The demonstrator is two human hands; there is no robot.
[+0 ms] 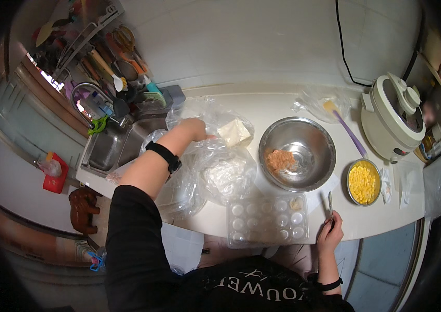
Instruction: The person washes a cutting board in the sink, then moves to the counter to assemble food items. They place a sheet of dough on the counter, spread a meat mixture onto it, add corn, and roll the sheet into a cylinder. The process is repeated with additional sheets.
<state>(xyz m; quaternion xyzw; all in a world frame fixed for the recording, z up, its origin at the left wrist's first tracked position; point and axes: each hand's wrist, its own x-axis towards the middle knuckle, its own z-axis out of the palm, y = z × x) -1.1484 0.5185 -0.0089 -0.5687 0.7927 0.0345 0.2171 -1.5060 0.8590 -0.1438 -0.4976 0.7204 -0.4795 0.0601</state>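
Observation:
My left hand [193, 129] reaches over a clear plastic bag [179, 182], its fingers curled at the plastic and partly hidden. Right beside the fingertips lies a stack of pale square dough wrappers [234, 133] on the plastic. At the counter's front edge my right hand [330, 232] is closed round a slim metal utensil [330, 203] pointing away from me; its kind is unclear. Between the hands sits a clear plastic tray [267, 220] with round hollows, a small pale piece [296, 204] in its far right corner. Behind it, a steel bowl [326, 166] holds pinkish minced filling [282, 160].
To the right stand a small metal bowl of yellow corn kernels [364, 182] and a white lidded cooker [392, 122]. A purple-handled spatula [352, 134] lies near a crumpled plastic bag [319, 101]. The sink [107, 151] and a utensil rack [88, 39] are at the left.

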